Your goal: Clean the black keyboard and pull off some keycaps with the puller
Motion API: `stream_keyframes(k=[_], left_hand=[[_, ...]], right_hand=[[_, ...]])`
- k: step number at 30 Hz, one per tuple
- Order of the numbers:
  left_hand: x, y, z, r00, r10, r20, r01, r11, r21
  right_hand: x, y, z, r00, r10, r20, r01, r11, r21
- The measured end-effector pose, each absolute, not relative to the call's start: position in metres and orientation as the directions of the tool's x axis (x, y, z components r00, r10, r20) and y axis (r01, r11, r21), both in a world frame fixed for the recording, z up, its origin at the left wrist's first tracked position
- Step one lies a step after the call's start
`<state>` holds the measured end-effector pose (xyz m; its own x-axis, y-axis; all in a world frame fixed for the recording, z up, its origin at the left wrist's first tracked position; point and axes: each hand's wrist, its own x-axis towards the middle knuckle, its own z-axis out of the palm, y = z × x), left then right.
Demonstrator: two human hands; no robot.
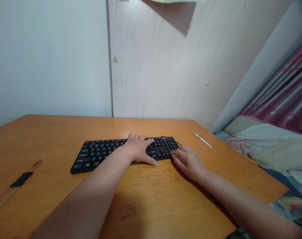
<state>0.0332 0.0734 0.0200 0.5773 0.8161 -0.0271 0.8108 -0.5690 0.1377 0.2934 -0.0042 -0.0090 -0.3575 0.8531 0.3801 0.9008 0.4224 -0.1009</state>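
A black keyboard [101, 152] lies across the middle of an orange wooden table [53, 132]. My left hand [138, 149] rests flat on the keyboard's right half, fingers stretched out and thumb along the front edge. My right hand [188, 161] sits at the keyboard's right front corner, its fingertips pinched together against the corner keys. What the pinch holds, if anything, is too small to make out.
A thin white pen-like stick [202, 139] lies near the table's right far corner. A small black device on thin cords [21, 179] lies at the left. A bed with striped and patterned bedding [277, 132] stands just right of the table. Walls close the back.
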Motion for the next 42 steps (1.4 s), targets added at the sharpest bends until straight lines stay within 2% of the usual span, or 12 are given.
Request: stream_keyframes(k=[3, 9, 14, 18, 22, 27, 32, 37, 40, 42], left_hand=[[0.036, 0.07, 0.024, 0.582, 0.813, -0.021, 0.808, -0.576, 0.122], [0.054, 0.054, 0.031, 0.705, 0.699, 0.12, 0.694, -0.715, 0.082], [0.075, 0.039, 0.019, 0.792, 0.568, 0.223, 0.581, -0.814, 0.008], [0.083, 0.036, 0.005, 0.783, 0.53, 0.324, 0.572, -0.819, -0.043], [0.085, 0.037, -0.001, 0.773, 0.502, 0.388, 0.566, -0.822, -0.064], [0.086, 0.037, -0.001, 0.772, 0.482, 0.414, 0.554, -0.829, -0.069], [0.087, 0.036, 0.0, 0.771, 0.478, 0.421, 0.552, -0.831, -0.068], [0.087, 0.036, -0.001, 0.767, 0.481, 0.424, 0.556, -0.828, -0.067], [0.087, 0.036, -0.001, 0.766, 0.488, 0.419, 0.56, -0.826, -0.063], [0.087, 0.037, -0.001, 0.765, 0.49, 0.417, 0.562, -0.825, -0.061]], right_hand=[[0.296, -0.007, -0.009, -0.389, 0.848, 0.361, 0.899, 0.435, -0.054], [0.303, -0.012, -0.005, -0.38, 0.87, 0.314, 0.921, 0.388, 0.038], [0.298, -0.011, -0.01, -0.349, 0.87, 0.349, 0.923, 0.384, -0.034], [0.295, -0.01, -0.014, -0.368, 0.851, 0.376, 0.904, 0.422, -0.072], [0.3, -0.009, -0.017, -0.318, 0.858, 0.405, 0.922, 0.379, -0.078], [0.299, -0.01, -0.017, -0.358, 0.84, 0.408, 0.895, 0.433, -0.107], [0.296, -0.009, -0.014, -0.318, 0.853, 0.415, 0.918, 0.387, -0.093], [0.293, -0.008, -0.013, -0.348, 0.842, 0.413, 0.895, 0.429, -0.12], [0.301, -0.007, -0.012, -0.293, 0.854, 0.43, 0.906, 0.392, -0.161], [0.309, -0.006, -0.011, -0.193, 0.856, 0.479, 0.927, 0.32, -0.198]])
